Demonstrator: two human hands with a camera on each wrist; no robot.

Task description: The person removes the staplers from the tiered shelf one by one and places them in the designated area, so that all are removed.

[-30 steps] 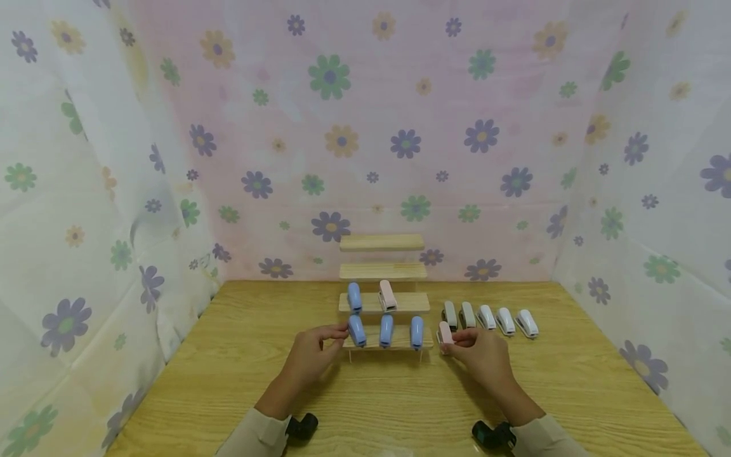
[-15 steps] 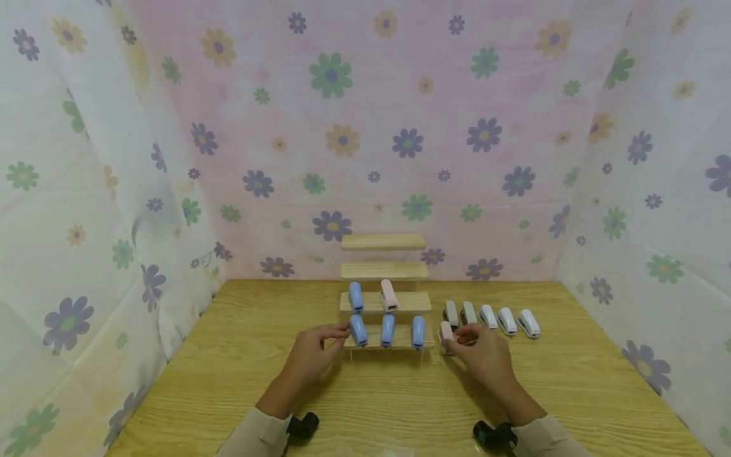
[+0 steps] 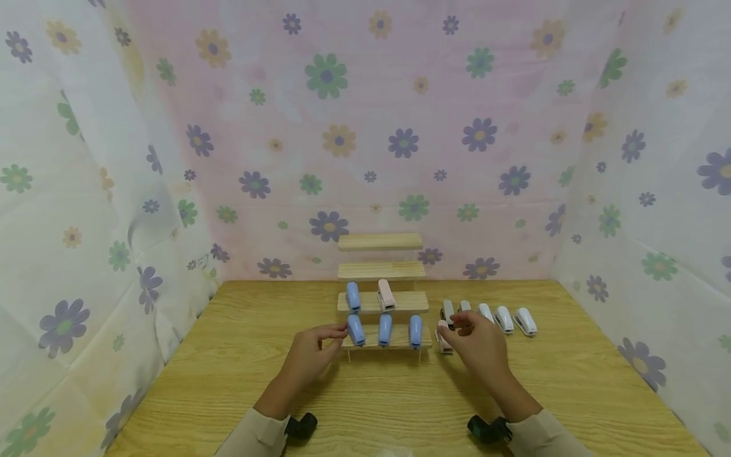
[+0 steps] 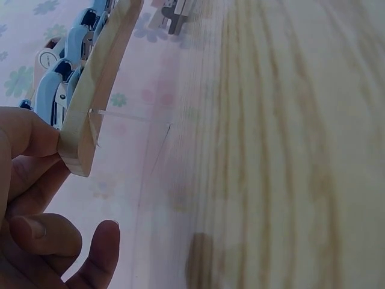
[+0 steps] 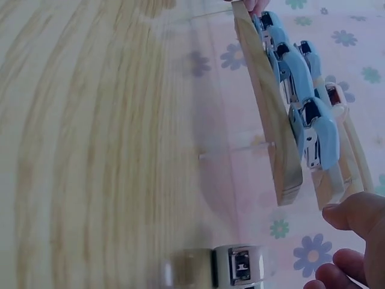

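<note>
My left hand (image 3: 313, 355) touches the left end of the lowest step (image 4: 81, 141) of a wooden display stand, its index finger extended and thumb apart. Blue staplers (image 3: 385, 330) line that step; on the step above are another blue stapler (image 3: 353, 296) and a pink stapler (image 3: 386, 294). A second pink stapler (image 3: 445, 347) is just right of the stand. My right hand (image 3: 481, 346) hovers beside it with thumb and fingers spread, overlapping part of it in the head view. The right wrist view shows those fingers apart, holding nothing.
Grey staplers (image 3: 448, 311) and white staplers (image 3: 525, 322) stand in a row on the wooden table (image 3: 371, 400), partly behind the right hand. Two upper steps (image 3: 380, 241) rise at the back of the stand. Flower-patterned cloth (image 3: 365, 127) encloses three sides.
My right hand has let go of the pink stapler beside the stand and lifted slightly, now partly covering the grey and white staplers. The left hand stays at the step's end.
</note>
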